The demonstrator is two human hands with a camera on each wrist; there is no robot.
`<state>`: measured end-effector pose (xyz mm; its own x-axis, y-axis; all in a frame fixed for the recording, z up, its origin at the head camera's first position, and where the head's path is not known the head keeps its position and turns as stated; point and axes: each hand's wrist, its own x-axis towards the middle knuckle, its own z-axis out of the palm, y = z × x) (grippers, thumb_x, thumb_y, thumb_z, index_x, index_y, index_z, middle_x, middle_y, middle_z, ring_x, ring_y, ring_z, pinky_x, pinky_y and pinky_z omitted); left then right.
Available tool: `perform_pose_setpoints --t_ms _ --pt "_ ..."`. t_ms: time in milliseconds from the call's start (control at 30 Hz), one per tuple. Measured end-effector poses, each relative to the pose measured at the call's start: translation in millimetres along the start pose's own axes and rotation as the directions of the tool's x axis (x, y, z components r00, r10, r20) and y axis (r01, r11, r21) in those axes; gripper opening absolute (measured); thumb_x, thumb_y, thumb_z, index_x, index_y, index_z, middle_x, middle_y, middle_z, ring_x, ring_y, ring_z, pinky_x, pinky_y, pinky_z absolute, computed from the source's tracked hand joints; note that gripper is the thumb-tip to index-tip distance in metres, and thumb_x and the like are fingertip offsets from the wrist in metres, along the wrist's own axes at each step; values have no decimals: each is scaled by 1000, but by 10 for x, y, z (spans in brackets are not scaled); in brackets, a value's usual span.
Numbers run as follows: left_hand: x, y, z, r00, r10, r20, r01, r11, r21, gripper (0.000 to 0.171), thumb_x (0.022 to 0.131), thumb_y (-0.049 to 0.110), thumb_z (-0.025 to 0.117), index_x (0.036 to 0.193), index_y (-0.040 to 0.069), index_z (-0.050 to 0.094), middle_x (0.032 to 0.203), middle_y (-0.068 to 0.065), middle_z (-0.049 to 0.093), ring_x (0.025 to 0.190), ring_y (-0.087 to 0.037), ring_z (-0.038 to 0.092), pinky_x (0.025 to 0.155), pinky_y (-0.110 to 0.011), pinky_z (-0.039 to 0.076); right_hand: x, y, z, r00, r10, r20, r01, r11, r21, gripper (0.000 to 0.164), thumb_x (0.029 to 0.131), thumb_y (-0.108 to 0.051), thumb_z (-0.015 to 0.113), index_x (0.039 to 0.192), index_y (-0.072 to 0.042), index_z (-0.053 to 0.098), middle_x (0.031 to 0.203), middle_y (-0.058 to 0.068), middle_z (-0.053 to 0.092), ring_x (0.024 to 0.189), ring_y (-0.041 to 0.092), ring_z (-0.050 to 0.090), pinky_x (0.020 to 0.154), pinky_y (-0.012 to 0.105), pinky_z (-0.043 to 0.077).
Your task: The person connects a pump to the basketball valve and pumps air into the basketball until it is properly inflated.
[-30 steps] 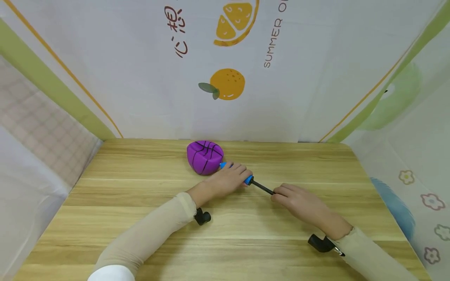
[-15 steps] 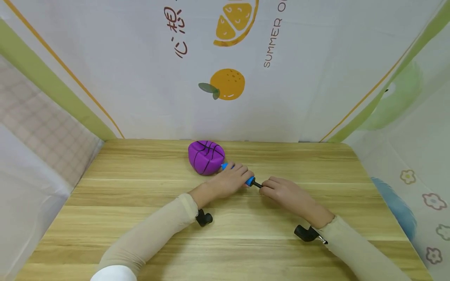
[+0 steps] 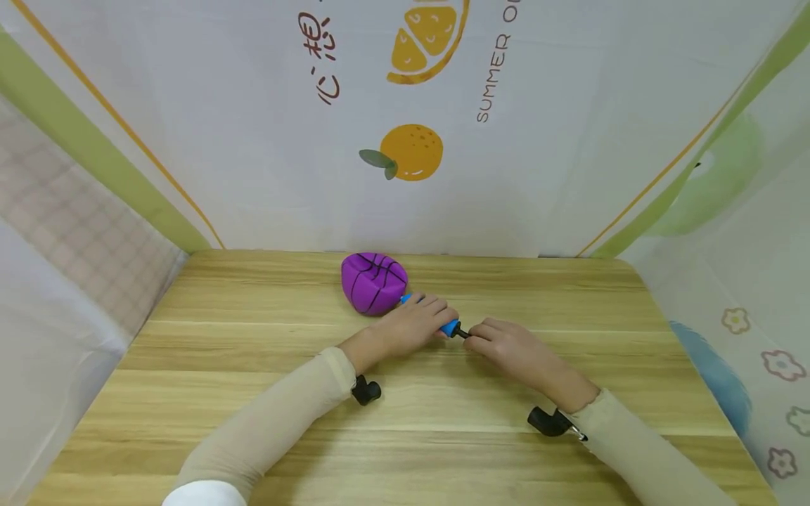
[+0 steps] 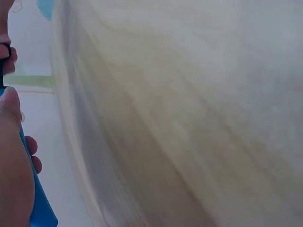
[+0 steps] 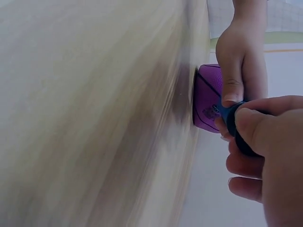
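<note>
A dented purple ball with black basketball lines (image 3: 375, 284) lies near the back of the wooden table. Against its right side is the tip of a blue hand pump (image 3: 450, 327). My left hand (image 3: 408, 327) wraps the blue barrel from above, fingers curled round it; the left wrist view shows the thumb along the barrel (image 4: 43, 208). The black handle end is gripped by my right hand (image 3: 522, 355), which hides most of it. Only a short piece of the black rod shows between the hands. Whether a needle enters the ball is hidden.
Behind the table (image 3: 253, 422) hangs a white cloth (image 3: 285, 190) printed with oranges and lettering. More printed cloth closes off both sides. A black camera mount sits at each wrist.
My right hand has moved left toward my left hand, pushing the black rod into the blue barrel. The ball has shifted very slightly right. My left hand keeps its grip.
</note>
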<state>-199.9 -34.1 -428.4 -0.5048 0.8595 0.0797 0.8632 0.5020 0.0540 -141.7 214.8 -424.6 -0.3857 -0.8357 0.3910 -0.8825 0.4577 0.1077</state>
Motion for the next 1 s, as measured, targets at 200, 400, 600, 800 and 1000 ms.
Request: perform_pose_setpoints --t_ms 200,400,600,800,1000 --pt "-18 -28 -13 999 5 -36 -4 1000 17 34 106 37 51 134 19 53 123 2 56 119 -20 52 109 -39 37 -153 -32 -100 1000 13 -25 -13 1000 26 16 85 -1 77 98 -8 69 96 3 67 82 16 62 72 29 56" --pt "-29 -26 14 999 21 -28 -22 1000 -10 34 105 35 54 135 18 53 123 2 55 120 -20 50 111 -41 35 -335 -89 -204 997 44 -64 -37 994 105 31 109 -25 46 97 -11 71 97 -1 67 83 13 62 71 27 55" --pt "-37 -29 27 999 22 -33 -22 1000 6 34 105 35 54 135 18 53 124 2 56 119 -19 50 110 -40 36 -441 -132 -291 995 40 -88 -28 992 123 48 111 -32 31 97 -12 71 96 -2 67 83 13 64 71 27 55" --pt "-47 -25 16 999 26 -32 -25 999 33 34 106 35 53 135 17 53 123 0 56 118 -20 50 109 -42 36 -483 -145 -316 999 35 -40 -30 994 108 56 111 -28 19 101 -9 72 100 2 68 88 17 66 76 31 58" --pt "-42 -26 26 999 9 -39 -6 997 72 35 107 36 50 135 16 53 123 -1 56 119 -21 51 108 -44 37 -453 -109 -262 998 51 -36 -46 991 123 33 110 -15 41 102 -8 72 102 3 68 90 18 66 77 31 58"
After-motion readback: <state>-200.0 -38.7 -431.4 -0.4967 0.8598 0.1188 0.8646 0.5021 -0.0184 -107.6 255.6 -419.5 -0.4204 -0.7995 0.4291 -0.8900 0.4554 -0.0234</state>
